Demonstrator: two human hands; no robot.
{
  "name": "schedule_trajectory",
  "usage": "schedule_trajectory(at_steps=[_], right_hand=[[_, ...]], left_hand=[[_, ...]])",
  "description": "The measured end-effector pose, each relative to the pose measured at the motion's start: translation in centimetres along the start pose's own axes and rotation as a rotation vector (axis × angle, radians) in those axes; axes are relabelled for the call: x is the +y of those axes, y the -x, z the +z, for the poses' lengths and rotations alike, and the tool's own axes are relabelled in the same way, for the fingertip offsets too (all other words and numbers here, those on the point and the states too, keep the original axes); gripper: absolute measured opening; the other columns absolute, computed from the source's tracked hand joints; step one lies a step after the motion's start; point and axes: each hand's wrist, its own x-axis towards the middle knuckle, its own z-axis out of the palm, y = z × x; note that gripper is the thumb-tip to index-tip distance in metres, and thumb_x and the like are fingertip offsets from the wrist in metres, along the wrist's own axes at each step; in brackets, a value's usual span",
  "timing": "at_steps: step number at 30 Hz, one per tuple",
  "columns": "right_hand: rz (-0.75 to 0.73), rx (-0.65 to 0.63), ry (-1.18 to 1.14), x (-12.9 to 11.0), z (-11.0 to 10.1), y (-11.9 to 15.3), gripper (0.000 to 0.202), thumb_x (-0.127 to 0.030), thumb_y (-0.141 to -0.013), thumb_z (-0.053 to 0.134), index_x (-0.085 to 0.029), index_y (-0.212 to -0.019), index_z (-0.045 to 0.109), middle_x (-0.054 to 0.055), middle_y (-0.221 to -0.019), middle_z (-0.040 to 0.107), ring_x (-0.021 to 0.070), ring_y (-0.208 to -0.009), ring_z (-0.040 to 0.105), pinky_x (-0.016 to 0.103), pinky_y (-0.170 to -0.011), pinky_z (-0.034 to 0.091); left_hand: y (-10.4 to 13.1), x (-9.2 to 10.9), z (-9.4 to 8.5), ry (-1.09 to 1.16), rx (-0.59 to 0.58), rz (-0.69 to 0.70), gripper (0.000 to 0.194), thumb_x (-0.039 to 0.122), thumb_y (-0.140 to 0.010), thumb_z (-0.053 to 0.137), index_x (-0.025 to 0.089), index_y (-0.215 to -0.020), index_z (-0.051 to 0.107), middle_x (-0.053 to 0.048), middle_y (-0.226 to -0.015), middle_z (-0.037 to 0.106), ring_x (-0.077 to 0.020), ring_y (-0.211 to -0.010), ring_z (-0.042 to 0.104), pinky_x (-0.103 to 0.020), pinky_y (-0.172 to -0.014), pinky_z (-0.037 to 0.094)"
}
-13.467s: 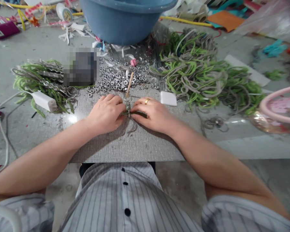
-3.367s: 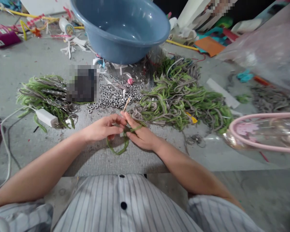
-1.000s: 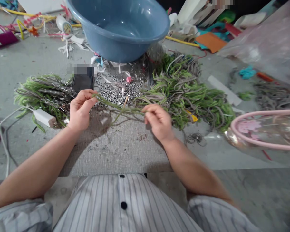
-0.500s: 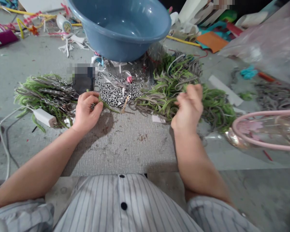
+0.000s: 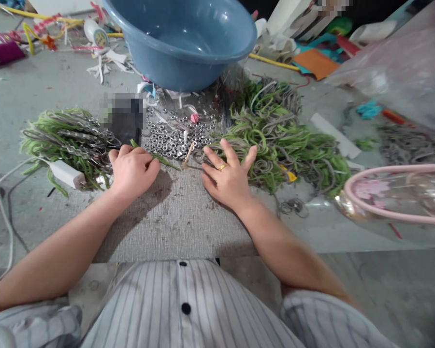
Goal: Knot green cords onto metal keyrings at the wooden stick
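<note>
My left hand (image 5: 133,169) is closed on a green cord (image 5: 166,162), whose end sticks out to the right. My right hand (image 5: 229,180), with a ring on one finger, is spread open at the left edge of a heap of green and grey cords (image 5: 286,133). Between the hands lie small metal rings (image 5: 163,140) and a thin beige stick-like piece (image 5: 189,153). Left of my left hand is a bundle of green and grey cords with metal parts (image 5: 63,135).
A blue basin (image 5: 181,67) stands at the back. A dark phone (image 5: 125,125) lies behind my left hand, and a white charger (image 5: 67,174) to its left. A pink-rimmed clear object (image 5: 398,193) and a plastic bag (image 5: 402,72) are on the right.
My right hand has moved left from over the cord heap and spread its fingers. A yellow piece now shows at the heap's front edge. My left hand has turned slightly, palm down.
</note>
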Motion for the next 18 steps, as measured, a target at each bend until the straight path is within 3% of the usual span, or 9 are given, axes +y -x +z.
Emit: schedule_trajectory(at_steps=[4, 8, 13, 18], right_hand=[[-0.029, -0.059, -0.058, -0.1, 0.4, -0.2, 0.030, -0.043, -0.095, 0.047, -0.025, -0.106, 0.069, 0.009, -0.135, 0.060, 0.0395, -0.141, 0.029, 0.078, -0.104, -0.011], [-0.007, 0.004, -0.155, 0.3, 0.8, -0.2, 0.032, -0.044, -0.094, 0.050, -0.021, -0.108, 0.068, 0.014, -0.126, 0.065, 0.0415, -0.135, 0.037, 0.080, -0.102, -0.012], [0.010, 0.093, -0.250, 0.3, 0.5, -0.1, 0.029, -0.042, -0.094, 0.049, -0.026, -0.105, 0.070, 0.008, -0.117, 0.069, 0.0353, -0.128, 0.047, 0.074, -0.110, -0.004], [-0.140, 0.102, -0.328, -0.3, -0.3, 0.1, 0.027, -0.039, -0.093, 0.048, -0.029, -0.105, 0.070, 0.004, -0.113, 0.070, 0.0290, -0.122, 0.053, 0.064, -0.116, 0.010]], left_hand=[[0.1, -0.2, 0.2, 0.008, 0.097, 0.079, 0.029, 0.031, -0.085, 0.050, 0.019, -0.060, 0.058, -0.007, -0.081, 0.067, -0.0309, -0.099, 0.052, -0.051, -0.088, 0.031], [0.3, -0.5, 1.2, 0.047, 0.219, 0.195, 0.017, 0.031, -0.082, 0.056, 0.022, -0.069, 0.062, -0.006, -0.089, 0.067, -0.0320, -0.105, 0.051, -0.056, -0.094, 0.028], [0.8, -0.4, 1.6, 0.026, 0.300, 0.246, 0.005, 0.028, -0.078, 0.062, 0.024, -0.077, 0.062, -0.004, -0.116, 0.064, -0.0376, -0.124, 0.041, -0.062, -0.102, 0.018], [1.3, 0.4, 1.0, 0.009, 0.249, 0.405, 0.028, 0.028, -0.080, 0.061, 0.027, -0.108, 0.062, -0.007, -0.117, 0.064, -0.0331, -0.117, 0.047, -0.050, -0.096, 0.031]])
